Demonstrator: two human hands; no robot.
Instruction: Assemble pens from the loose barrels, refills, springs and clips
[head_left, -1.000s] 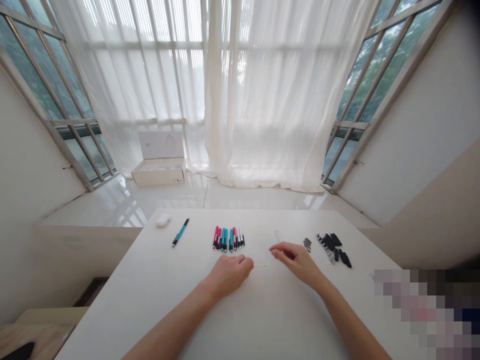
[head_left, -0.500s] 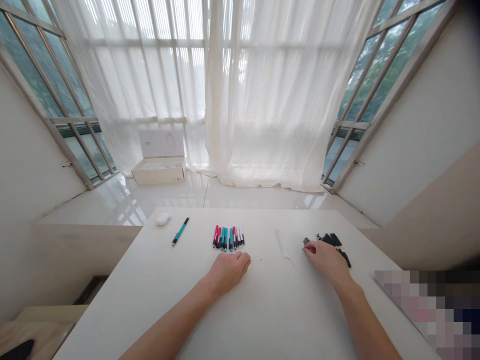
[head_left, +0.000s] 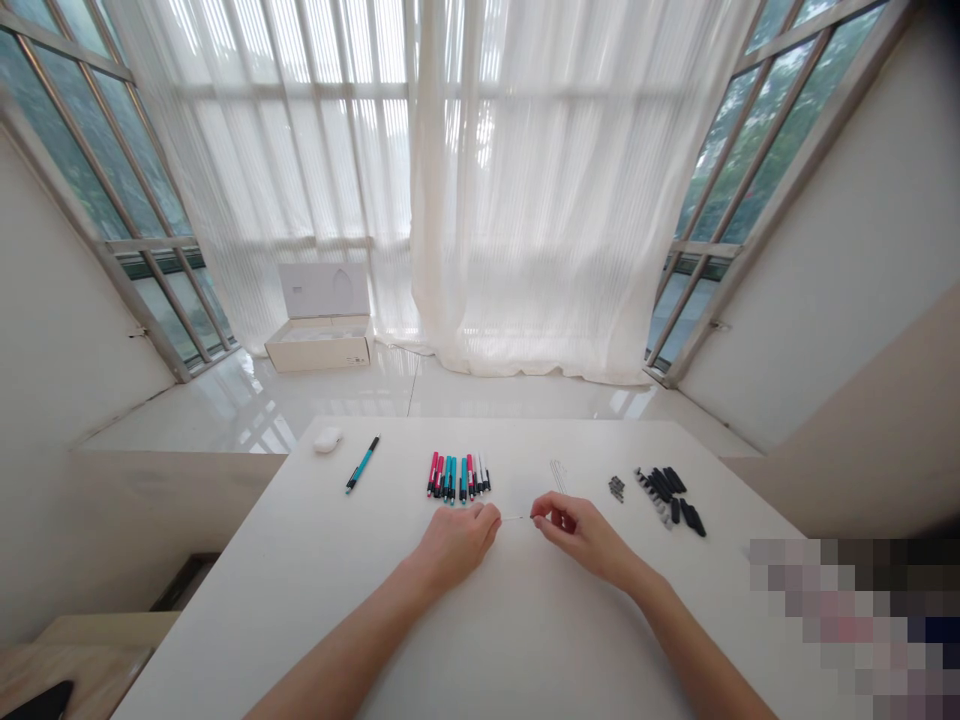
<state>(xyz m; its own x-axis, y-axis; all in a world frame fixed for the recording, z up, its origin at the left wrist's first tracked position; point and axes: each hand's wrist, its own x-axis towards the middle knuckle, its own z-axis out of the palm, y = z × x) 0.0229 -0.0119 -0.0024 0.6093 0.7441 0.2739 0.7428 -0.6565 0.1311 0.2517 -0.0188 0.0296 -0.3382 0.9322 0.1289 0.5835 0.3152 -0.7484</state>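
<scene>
View: head camera, looking forward and down over your forearms.

Thing in hand: a thin pale rod (head_left: 515, 518), hair-fine and straight, lying level just above the white table, spanning the small gap between your hands.

Your right hand (head_left: 581, 537): closed to a pinch, thumb and fingertips (head_left: 541, 522) gripping the rod's right end.

Your left hand (head_left: 455, 547): curled closed, resting on the tabletop, with the rod's other end at its fingertips. You cannot tell whether it grips the rod.

Nearby: a row of pink, teal and white-capped pens (head_left: 457, 478) lies just beyond your left hand. A small bundle of similar thin rods (head_left: 556, 475) lies beyond the gap between your hands. Further right are small dark parts (head_left: 616, 487) and black-and-grey pen parts (head_left: 666, 497). Far left are a loose teal pen (head_left: 362, 464) and a small white oval case (head_left: 327, 440).

Surface: a smooth white table (head_left: 525, 640).

Room: a glossy white floor (head_left: 525, 398) holds an open white cardboard box (head_left: 319, 345) in front of sheer white curtains (head_left: 525, 200), between tall glazed windows (head_left: 75, 130). A pixelated patch hides the lower right corner.
</scene>
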